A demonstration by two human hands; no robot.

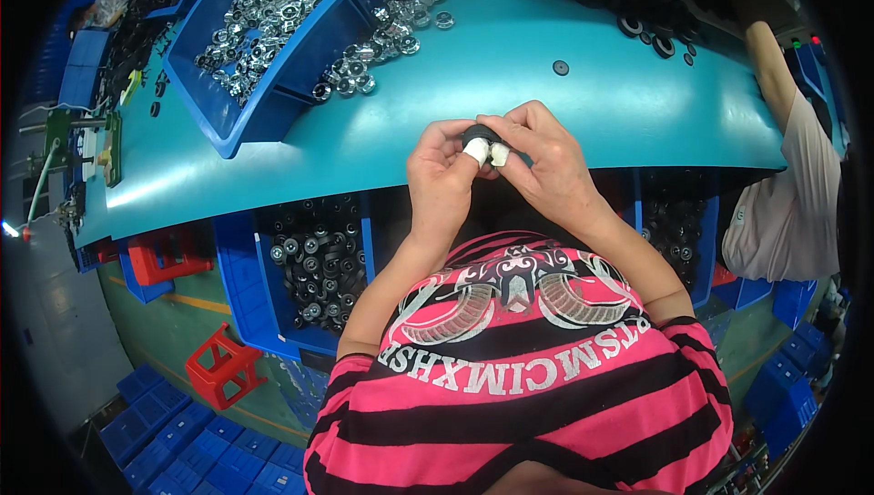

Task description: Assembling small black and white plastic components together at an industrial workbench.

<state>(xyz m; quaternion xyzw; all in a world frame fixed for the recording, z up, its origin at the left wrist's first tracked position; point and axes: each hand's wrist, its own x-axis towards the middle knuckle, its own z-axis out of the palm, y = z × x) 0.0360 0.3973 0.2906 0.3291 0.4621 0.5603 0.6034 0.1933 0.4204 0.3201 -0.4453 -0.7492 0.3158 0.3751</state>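
In the middle of the view, above the near edge of the teal tabletop [637, 94], both my hands meet at a small black ring-shaped part [478, 133] that looks like a toy tyre. My left hand [442, 176] pinches it from the left, the thumb tip covered in white tape or a finger cover. From the right, my right hand [551, 163] grips the same part, its thumb also wrapped in white. Fingers hide much of the part, so I cannot tell whether a hub sits inside. One flat dark disc [561, 67] lies beyond my hands.
A blue bin [223, 135] of shiny hubs stands far left, with loose chrome hubs [410, 44] beside it. Black tyres [663, 46] lie far right, near another person's arm [772, 71]. Below the table edge are wheel-filled blue crates [269, 295] and a red stool [221, 366].
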